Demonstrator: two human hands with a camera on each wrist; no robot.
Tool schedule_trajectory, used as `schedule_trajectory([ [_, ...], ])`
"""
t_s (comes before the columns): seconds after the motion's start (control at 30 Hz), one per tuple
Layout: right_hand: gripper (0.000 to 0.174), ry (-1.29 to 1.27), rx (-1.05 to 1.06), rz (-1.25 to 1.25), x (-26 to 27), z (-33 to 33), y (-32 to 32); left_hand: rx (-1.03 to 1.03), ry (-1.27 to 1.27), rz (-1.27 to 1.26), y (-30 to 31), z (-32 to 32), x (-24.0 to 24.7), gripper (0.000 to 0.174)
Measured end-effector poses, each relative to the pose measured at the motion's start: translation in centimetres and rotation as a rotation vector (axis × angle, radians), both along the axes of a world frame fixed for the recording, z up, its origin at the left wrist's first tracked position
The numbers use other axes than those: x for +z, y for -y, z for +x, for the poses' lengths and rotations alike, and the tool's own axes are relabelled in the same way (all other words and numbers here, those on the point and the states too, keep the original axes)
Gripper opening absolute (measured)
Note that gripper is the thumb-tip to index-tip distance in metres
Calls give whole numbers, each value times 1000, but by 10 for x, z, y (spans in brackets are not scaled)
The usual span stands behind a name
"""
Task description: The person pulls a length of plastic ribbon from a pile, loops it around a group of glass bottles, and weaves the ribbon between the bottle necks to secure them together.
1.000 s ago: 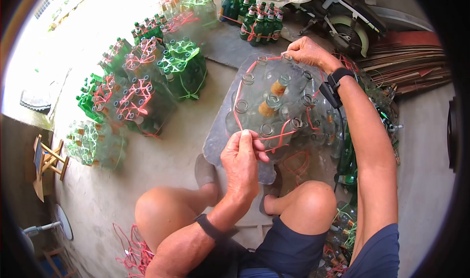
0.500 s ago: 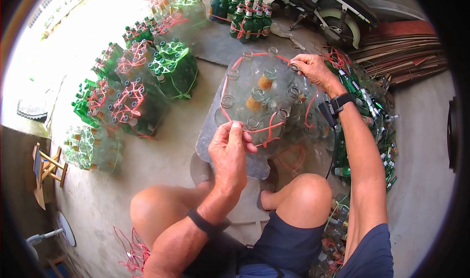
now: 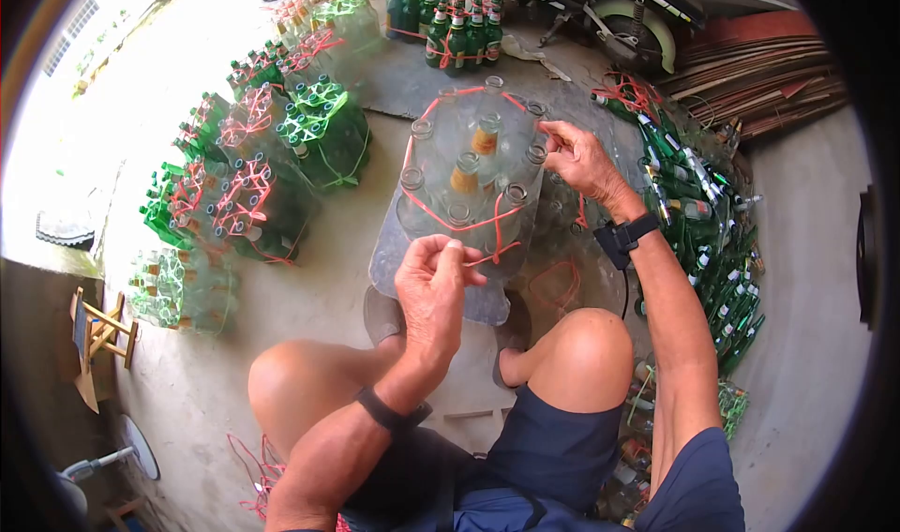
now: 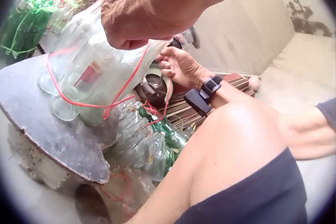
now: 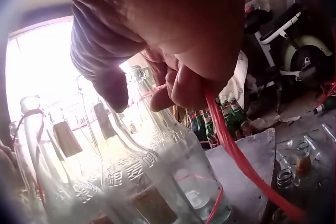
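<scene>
A tight group of clear glass bottles (image 3: pixel 464 180) stands upright on a grey stone slab (image 3: pixel 386 265). Red plastic string (image 3: pixel 431 211) loops around the outer necks, and another turn circles the bottles lower down in the left wrist view. At the near side of the group, my left hand (image 3: pixel 431 293) pinches a tail of the string between thumb and fingers. My right hand (image 3: pixel 583 168) is by the right-hand necks with its fingers curled round the string; a red strand (image 5: pixel 226 134) trails from it in the right wrist view.
Bundles of tied bottles (image 3: pixel 244 194) stand on the floor at left, and green bottles (image 3: pixel 464 40) at the back. Loose bottles (image 3: pixel 703 251) are heaped at right, near stacked flat sheets (image 3: pixel 750 73) and a motorbike (image 3: pixel 637 30). Red string also lies beside my left knee.
My right hand has come from the far necks round to the right side, bringing the string along. My left hand has dropped slightly away from the front of the loop. The head view has shifted.
</scene>
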State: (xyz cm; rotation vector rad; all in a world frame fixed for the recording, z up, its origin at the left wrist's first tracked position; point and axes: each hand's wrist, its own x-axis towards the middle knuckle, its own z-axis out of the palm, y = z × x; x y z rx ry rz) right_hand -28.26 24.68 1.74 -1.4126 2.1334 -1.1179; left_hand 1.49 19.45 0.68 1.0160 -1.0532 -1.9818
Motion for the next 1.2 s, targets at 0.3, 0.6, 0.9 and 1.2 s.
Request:
schedule_trajectory([
  [0.3,89,-24,173,75,3,-13,-4,-244,301,-644,-30,-18,2,49],
  [0.6,83,-213,33,62,10,2,-4,-159,367,-894,-27,-54,-12,58],
  [0.9,64,-305,61,-126,-1,9,-8,-119,370,-730,-24,-73,-26,44],
  [1.2,42,-396,32,-142,2,28,-15,-96,386,-697,-25,-74,-29,39],
])
